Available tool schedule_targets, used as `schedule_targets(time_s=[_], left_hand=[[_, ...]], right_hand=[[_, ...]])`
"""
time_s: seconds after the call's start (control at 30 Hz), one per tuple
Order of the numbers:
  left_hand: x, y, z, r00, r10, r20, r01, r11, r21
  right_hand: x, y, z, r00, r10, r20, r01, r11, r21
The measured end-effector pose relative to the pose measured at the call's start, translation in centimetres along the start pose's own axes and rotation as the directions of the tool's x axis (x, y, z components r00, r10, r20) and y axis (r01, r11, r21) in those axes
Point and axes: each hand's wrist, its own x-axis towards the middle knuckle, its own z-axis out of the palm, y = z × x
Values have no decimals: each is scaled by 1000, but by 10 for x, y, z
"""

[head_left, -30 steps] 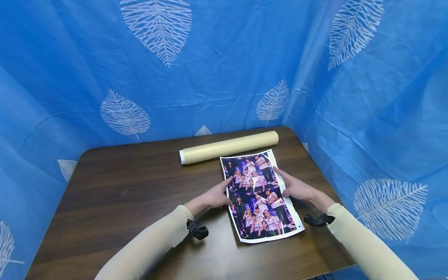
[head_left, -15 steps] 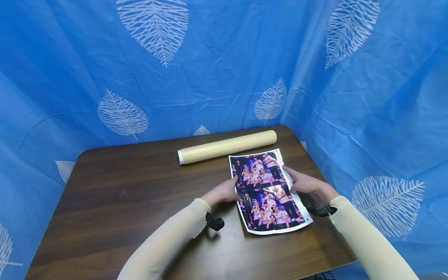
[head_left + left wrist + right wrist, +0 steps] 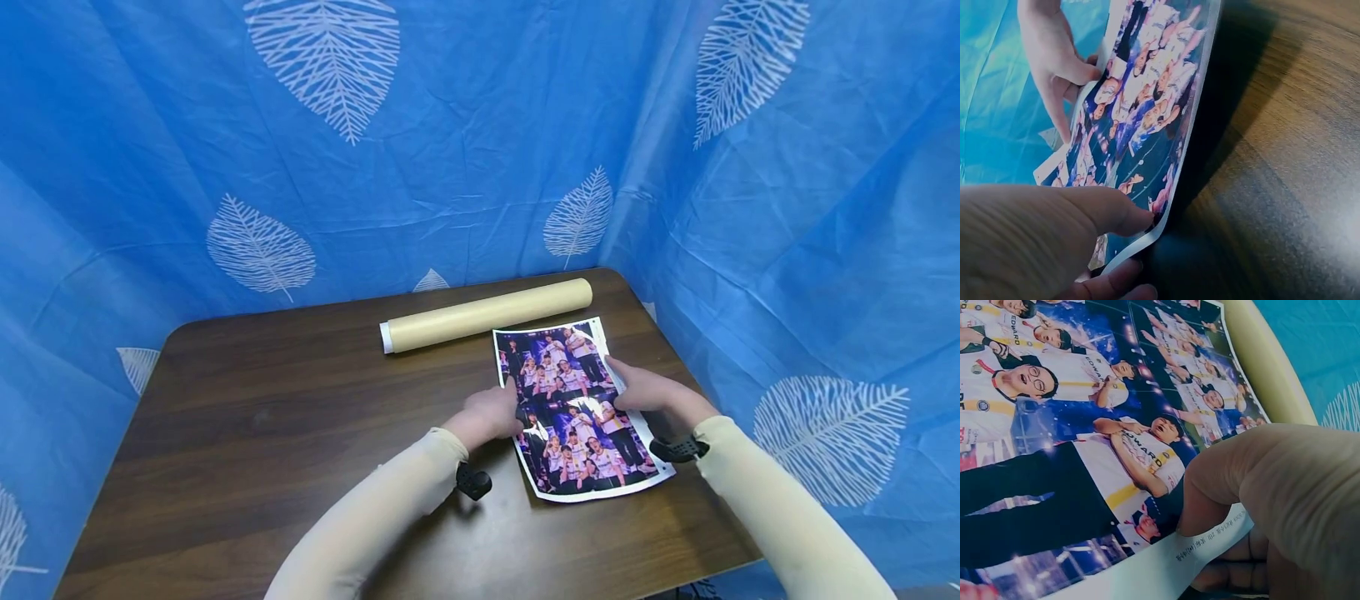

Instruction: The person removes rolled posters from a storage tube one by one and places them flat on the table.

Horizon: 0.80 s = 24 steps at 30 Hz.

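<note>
A white-bordered sheet of photo paper (image 3: pixel 573 442) carries two similar group pictures, one above the other. My left hand (image 3: pixel 491 411) pinches its left edge, thumb on the printed face and fingers underneath, as the left wrist view shows. On the opposite edge my right hand (image 3: pixel 641 390) grips the white margin, its thumb (image 3: pixel 1210 487) on top and fingers curled below. The sheet (image 3: pixel 1147 112) bends near the left thumb, and its edge casts a shadow on the table.
A cream-coloured roll (image 3: pixel 487 315) with a white end lies behind the sheet on the dark wooden table (image 3: pixel 262 433). Blue curtains (image 3: pixel 450 125) with white leaf prints stand along the back and sides. Each wrist wears a black band (image 3: pixel 472 482).
Both hands have shifted the sheet a little to the right, mostly in the first half second. The left hand travelled further right than the right hand. The roll has stayed in place.
</note>
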Motion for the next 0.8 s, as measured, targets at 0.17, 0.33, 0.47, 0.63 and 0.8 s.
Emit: schedule_targets(time_s=[0.17,0.33,0.47,0.63,0.8], left_hand=[[2,0,5,1000,-3,-13,4,999,38],[4,-5,10,998,42,-49,-36,993,109],[7,-10,13,987,139,-86,-117,969,218],[2,-13,11,976,210,-52,-193,955,226],[-4,-14,10,976,217,-1,-212,956,205]], right_hand=[[0,-2,3,997,74,-29,-77,990,-120],[-3,-2,6,993,94,-71,-112,943,-314],[-7,-1,7,990,12,-143,-72,903,-423],[-8,2,9,987,-92,-133,21,889,-457],[-12,3,6,997,-78,-22,65,927,-369]])
